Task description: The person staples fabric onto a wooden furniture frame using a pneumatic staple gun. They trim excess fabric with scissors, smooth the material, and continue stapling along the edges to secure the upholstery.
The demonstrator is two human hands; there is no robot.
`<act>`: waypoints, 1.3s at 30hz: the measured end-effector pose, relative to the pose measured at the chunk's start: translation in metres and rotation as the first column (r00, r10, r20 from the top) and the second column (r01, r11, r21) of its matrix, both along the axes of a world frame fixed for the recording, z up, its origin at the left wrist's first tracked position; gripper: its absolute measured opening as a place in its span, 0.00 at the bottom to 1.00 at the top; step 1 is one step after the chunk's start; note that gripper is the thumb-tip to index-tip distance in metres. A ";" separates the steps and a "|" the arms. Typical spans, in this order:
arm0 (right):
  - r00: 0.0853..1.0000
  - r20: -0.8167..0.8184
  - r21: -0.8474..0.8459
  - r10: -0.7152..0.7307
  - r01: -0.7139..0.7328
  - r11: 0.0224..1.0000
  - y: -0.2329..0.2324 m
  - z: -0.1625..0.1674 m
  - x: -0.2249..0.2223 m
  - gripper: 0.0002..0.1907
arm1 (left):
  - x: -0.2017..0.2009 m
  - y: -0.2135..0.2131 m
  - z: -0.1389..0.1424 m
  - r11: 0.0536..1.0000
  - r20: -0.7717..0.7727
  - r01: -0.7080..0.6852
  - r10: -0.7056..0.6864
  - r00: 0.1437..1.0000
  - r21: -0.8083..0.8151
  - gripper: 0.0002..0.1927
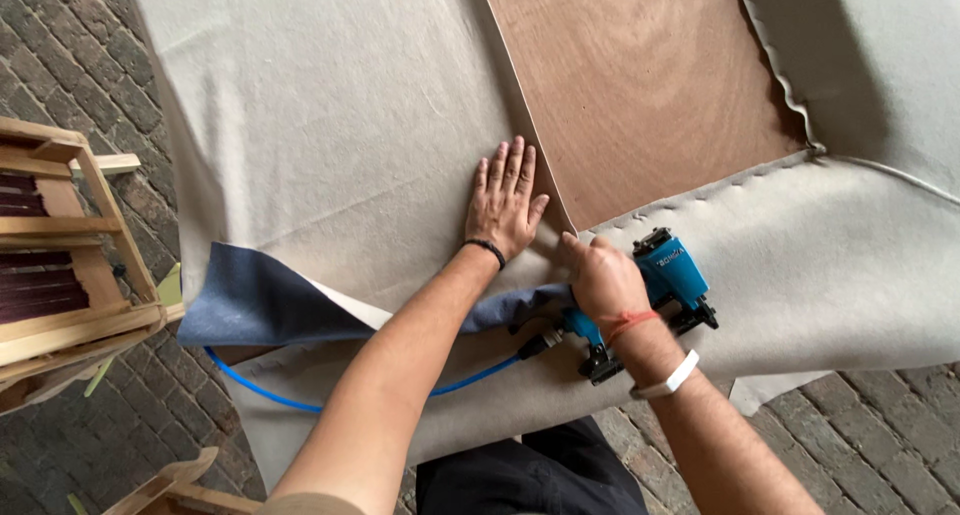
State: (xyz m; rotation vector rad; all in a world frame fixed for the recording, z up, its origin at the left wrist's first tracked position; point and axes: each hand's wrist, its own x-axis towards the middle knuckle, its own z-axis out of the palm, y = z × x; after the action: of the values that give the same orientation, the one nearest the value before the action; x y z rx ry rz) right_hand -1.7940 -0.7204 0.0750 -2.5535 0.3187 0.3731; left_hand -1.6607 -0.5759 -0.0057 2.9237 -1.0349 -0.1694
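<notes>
Two hands at work: the left hand lies flat on the grey fabric, and the right hand is wrapped round the blue staple gun
Left fingers: spread open and pressed palm-down on the cloth, holding nothing, just beside the bare edge of the plywood panel
Right fingers: closed round the body of the gun; the trigger finger cannot be made out
Gun position: it rests low on the fabric near the panel's corner, under and to the right of the right hand, well below the left fingertips
Hose: a blue air hose trails from the gun's rear to the left, under the left forearm
Fabric fold: a blue-faced corner is turned up at the left edge, over the brick floor
Risk, fingers: the left thumb lies close to the gun's side, so a shot fired while the tool slides that way could catch it
Risk, cloth: if the flat palm eases off, the fabric may slacken and pucker along the panel edge
Risk, hose: the loop under the arm could snag and tug the gun off line
Nearby: a wooden frame stands at the left
</notes>
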 end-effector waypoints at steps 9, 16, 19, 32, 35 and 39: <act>0.997 -0.072 -0.037 -0.016 0.014 0.999 -0.004 0.001 0.001 0.26 | -0.018 -0.012 0.002 1.000 -0.052 -0.003 0.002 0.999 -0.003 0.41; 0.955 0.238 0.210 -0.178 0.128 0.969 -0.004 0.002 -0.015 0.16 | -0.039 -0.020 0.014 0.995 -0.081 0.037 -0.030 0.996 0.095 0.40; 0.853 0.262 0.341 -0.452 0.356 0.870 0.004 0.015 -0.066 0.13 | -0.043 -0.021 0.020 0.991 -0.114 0.060 -0.047 0.992 0.118 0.41; 0.117 -0.556 0.682 -0.823 0.631 -0.371 0.016 0.026 -0.053 0.23 | -0.052 -0.016 0.017 1.000 -0.112 0.028 -0.028 0.993 0.004 0.42; 0.219 -0.581 0.774 -0.784 0.446 -0.449 0.015 0.052 -0.052 0.13 | -0.053 -0.015 0.019 1.000 -0.105 0.022 -0.023 0.994 -0.008 0.43; 0.250 -0.436 0.798 -0.864 0.551 -0.244 0.013 0.095 -0.065 0.09 | -0.052 -0.014 0.022 0.999 -0.141 0.032 -0.028 0.990 0.030 0.45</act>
State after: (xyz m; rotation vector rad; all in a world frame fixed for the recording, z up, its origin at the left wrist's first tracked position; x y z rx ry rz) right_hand -1.8589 -0.7071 0.1705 -0.8210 1.1358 -0.3452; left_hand -1.7126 -0.5897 0.0164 2.8758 -1.0643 -0.3908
